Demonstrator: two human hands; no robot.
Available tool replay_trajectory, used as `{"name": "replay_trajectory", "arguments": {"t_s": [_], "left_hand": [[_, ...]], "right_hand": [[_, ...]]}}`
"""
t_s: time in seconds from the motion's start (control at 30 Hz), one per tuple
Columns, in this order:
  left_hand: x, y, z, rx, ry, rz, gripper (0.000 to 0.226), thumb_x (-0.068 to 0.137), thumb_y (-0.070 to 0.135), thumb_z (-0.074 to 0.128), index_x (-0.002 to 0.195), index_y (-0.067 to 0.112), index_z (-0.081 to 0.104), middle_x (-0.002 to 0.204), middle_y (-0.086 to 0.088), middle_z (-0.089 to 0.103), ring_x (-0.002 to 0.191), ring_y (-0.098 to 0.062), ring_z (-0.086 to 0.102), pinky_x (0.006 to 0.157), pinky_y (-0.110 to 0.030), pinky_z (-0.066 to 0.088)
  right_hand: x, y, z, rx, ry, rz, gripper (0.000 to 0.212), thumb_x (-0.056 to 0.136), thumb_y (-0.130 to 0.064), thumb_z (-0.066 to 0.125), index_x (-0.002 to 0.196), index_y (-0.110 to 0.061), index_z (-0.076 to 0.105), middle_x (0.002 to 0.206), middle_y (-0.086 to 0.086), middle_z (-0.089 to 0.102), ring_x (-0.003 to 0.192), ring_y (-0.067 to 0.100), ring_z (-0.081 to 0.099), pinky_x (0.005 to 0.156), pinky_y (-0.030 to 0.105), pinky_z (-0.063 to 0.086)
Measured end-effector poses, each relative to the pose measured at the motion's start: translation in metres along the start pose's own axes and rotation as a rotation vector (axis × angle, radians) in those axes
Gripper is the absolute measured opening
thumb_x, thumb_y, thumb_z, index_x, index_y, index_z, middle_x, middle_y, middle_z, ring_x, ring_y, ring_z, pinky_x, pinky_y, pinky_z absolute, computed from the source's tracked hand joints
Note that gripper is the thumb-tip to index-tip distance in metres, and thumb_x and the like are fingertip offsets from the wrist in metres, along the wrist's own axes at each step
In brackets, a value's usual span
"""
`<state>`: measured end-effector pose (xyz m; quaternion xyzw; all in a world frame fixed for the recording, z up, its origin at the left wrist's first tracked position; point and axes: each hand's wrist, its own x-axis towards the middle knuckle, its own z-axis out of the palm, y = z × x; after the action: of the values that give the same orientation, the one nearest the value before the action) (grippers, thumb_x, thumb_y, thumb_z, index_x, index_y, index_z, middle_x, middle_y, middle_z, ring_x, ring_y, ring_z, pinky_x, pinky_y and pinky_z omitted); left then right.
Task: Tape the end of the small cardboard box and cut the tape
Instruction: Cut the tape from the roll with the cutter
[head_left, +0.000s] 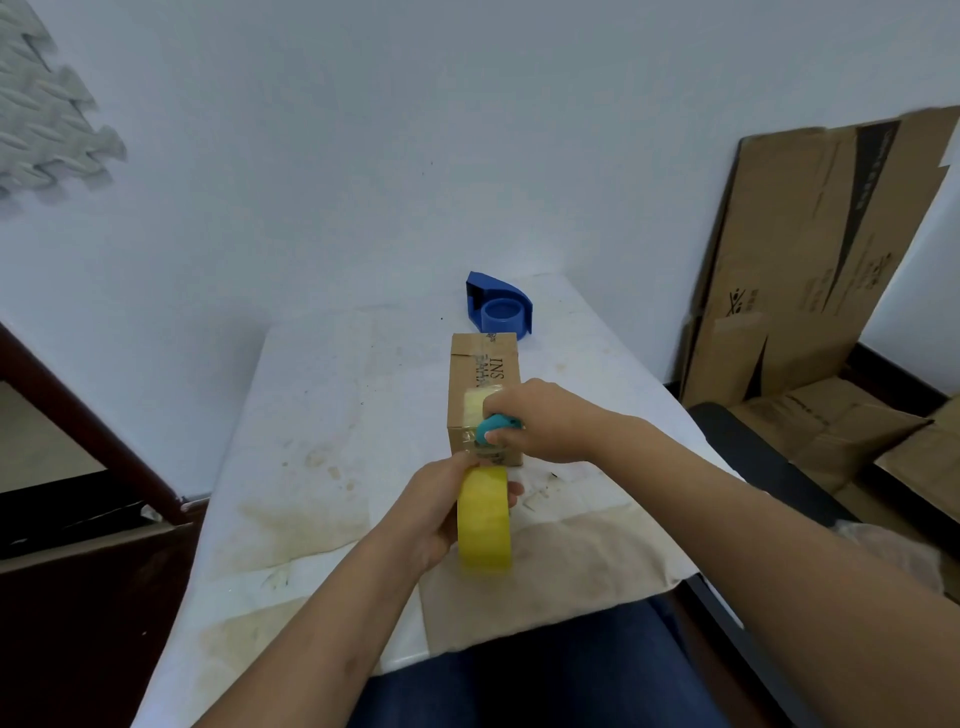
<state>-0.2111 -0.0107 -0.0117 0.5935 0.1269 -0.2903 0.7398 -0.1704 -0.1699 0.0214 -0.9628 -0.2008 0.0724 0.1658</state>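
Note:
A small brown cardboard box (483, 369) lies lengthwise on the white table (322, 415), printed with dark letters on top. My left hand (441, 499) grips a roll of yellow tape (484, 519) just in front of the box's near end, held upright on edge. A strip of tape (477, 402) runs from the roll up over the near end onto the box's top. My right hand (535, 423) presses on the box's near top corner and holds a small teal cutter (491, 427) against the tape.
A blue tape dispenser (500, 307) stands behind the box at the table's far end. Flattened cardboard boxes (810, 249) lean against the wall on the right, above more cardboard on the floor. A dark wooden frame (78, 415) stands to the left. Stained paper covers the table's near edge.

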Motion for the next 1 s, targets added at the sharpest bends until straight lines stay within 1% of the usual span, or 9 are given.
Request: {"name": "replay_trajectory", "arguments": {"t_s": [0.1, 0.17, 0.3, 0.4, 0.57, 0.67, 0.83, 0.9, 1.0], "left_hand": [[-0.001, -0.001, 0.0, -0.02, 0.003, 0.004, 0.024, 0.093, 0.015, 0.056, 0.113, 0.004, 0.064, 0.1, -0.028, 0.073, 0.068, -0.026, 0.071, 0.072, -0.037, 0.056], [0.0, -0.001, 0.0, -0.017, 0.005, 0.007, 0.025, 0.092, 0.015, 0.057, 0.114, 0.004, 0.064, 0.101, -0.027, 0.073, 0.07, -0.027, 0.071, 0.073, -0.038, 0.057], [0.001, -0.002, -0.001, -0.004, 0.012, 0.013, 0.027, 0.092, 0.016, 0.059, 0.115, 0.003, 0.064, 0.1, -0.027, 0.073, 0.073, -0.027, 0.071, 0.076, -0.039, 0.056], [0.0, -0.001, -0.001, 0.003, 0.017, 0.01, 0.026, 0.092, 0.017, 0.06, 0.113, 0.003, 0.065, 0.099, -0.026, 0.074, 0.071, -0.026, 0.072, 0.076, -0.039, 0.056], [0.001, -0.002, -0.002, 0.002, 0.018, 0.015, 0.027, 0.092, 0.018, 0.061, 0.115, 0.005, 0.064, 0.1, -0.024, 0.074, 0.078, -0.029, 0.072, 0.078, -0.041, 0.057], [0.002, -0.002, -0.001, -0.001, 0.014, 0.017, 0.025, 0.093, 0.019, 0.059, 0.112, 0.004, 0.065, 0.1, -0.025, 0.074, 0.076, -0.029, 0.072, 0.081, -0.043, 0.056], [0.002, -0.002, 0.0, 0.0, 0.021, 0.016, 0.017, 0.093, 0.019, 0.06, 0.1, 0.006, 0.069, 0.095, -0.025, 0.075, 0.075, -0.029, 0.071, 0.088, -0.046, 0.053], [0.001, -0.001, 0.001, 0.007, 0.024, 0.012, 0.016, 0.092, 0.019, 0.06, 0.097, 0.006, 0.069, 0.096, -0.026, 0.074, 0.072, -0.028, 0.07, 0.085, -0.044, 0.055], [0.001, -0.001, 0.001, 0.003, 0.02, 0.012, 0.018, 0.092, 0.017, 0.06, 0.1, 0.004, 0.069, 0.101, -0.027, 0.073, 0.069, -0.026, 0.071, 0.076, -0.04, 0.057]], "right_hand": [[0.001, -0.002, 0.0, -0.027, -0.018, -0.002, 0.02, 0.095, -0.032, 0.053, 0.099, -0.013, 0.059, 0.1, 0.004, 0.061, 0.085, 0.02, 0.055, 0.069, 0.028, 0.04], [0.001, -0.004, 0.0, -0.053, -0.032, -0.006, 0.016, 0.095, -0.031, 0.053, 0.096, -0.016, 0.056, 0.097, 0.001, 0.058, 0.086, 0.02, 0.054, 0.07, 0.029, 0.039], [0.002, -0.007, -0.001, -0.091, -0.035, -0.017, 0.018, 0.095, -0.029, 0.053, 0.101, -0.014, 0.059, 0.104, 0.007, 0.062, 0.089, 0.021, 0.055, 0.073, 0.03, 0.04], [0.001, -0.01, 0.0, -0.1, -0.027, -0.026, 0.017, 0.095, -0.028, 0.053, 0.101, -0.014, 0.06, 0.105, 0.007, 0.062, 0.089, 0.02, 0.054, 0.074, 0.029, 0.039], [0.002, -0.013, -0.003, -0.114, -0.048, -0.022, 0.02, 0.095, -0.029, 0.053, 0.104, -0.014, 0.061, 0.106, 0.008, 0.063, 0.093, 0.022, 0.057, 0.075, 0.03, 0.042], [0.004, -0.015, -0.005, -0.127, -0.068, -0.02, 0.022, 0.095, -0.03, 0.053, 0.109, -0.014, 0.062, 0.107, 0.008, 0.064, 0.096, 0.023, 0.057, 0.076, 0.031, 0.043], [0.007, -0.019, -0.006, -0.145, -0.085, -0.008, 0.028, 0.095, -0.03, 0.053, 0.117, -0.016, 0.062, 0.11, 0.007, 0.063, 0.094, 0.019, 0.052, 0.075, 0.029, 0.041], [0.008, -0.02, -0.006, -0.17, -0.094, -0.011, 0.029, 0.095, -0.031, 0.053, 0.118, -0.016, 0.062, 0.111, 0.008, 0.062, 0.095, 0.019, 0.052, 0.075, 0.029, 0.04], [0.008, -0.021, -0.007, -0.196, -0.099, -0.013, 0.03, 0.094, -0.032, 0.054, 0.118, -0.016, 0.062, 0.11, 0.007, 0.062, 0.089, 0.016, 0.045, 0.074, 0.029, 0.039]]}}
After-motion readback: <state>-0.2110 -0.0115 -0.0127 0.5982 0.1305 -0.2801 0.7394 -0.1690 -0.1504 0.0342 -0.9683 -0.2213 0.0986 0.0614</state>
